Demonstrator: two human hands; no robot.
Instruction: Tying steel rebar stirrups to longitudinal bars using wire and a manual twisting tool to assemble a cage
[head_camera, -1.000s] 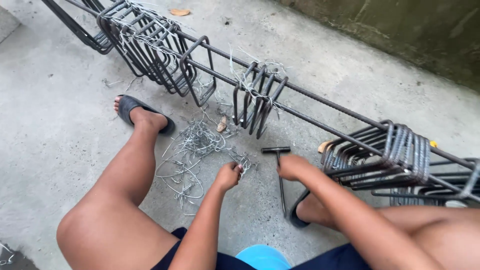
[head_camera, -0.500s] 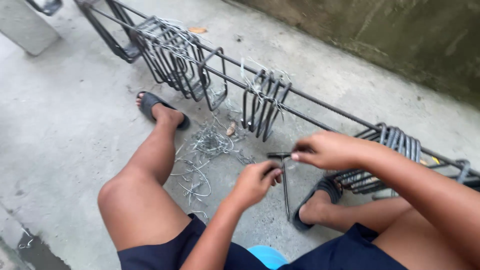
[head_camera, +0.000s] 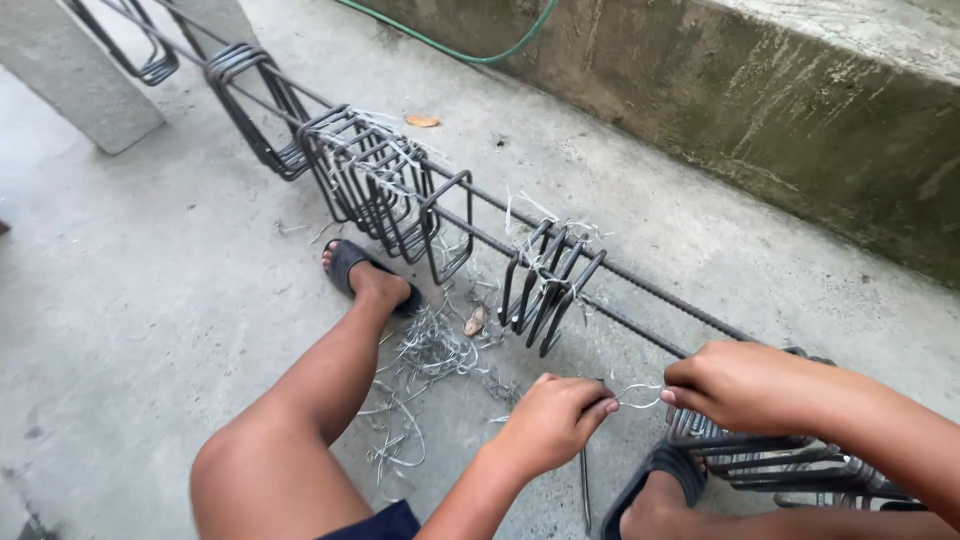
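Since half a second ago, both hands have come closer together and now meet over a short piece of wire; the view has also shifted, so that more of the long bars shows toward the upper left. The left hand (head_camera: 553, 420) is closed, its fingertips pinching one end of the thin tie wire (head_camera: 640, 396). The right hand (head_camera: 745, 385) is closed too and pinches the other end. The wire lies between them, almost level, with its long axis running from left to right and a small loop in the middle. Both hands touch it, so neither is nearer than the other.

Just behind the wire, the long ribbed bars (head_camera: 560, 265) run diagonally from the upper left to the lower right. A group of bent steel stirrups (head_camera: 548, 285) hangs on the bars just above and left of the hands, and a second packed group of stirrups (head_camera: 775, 455) lies directly under the right hand. Left of the hands a loose pile of cut wires (head_camera: 425, 365) lies on the concrete floor (head_camera: 130, 300). A thin metal tool (head_camera: 585, 490) lies on the floor below the left hand. The open room is small: it is mostly the gap between the two stirrup groups, in front of the bars.
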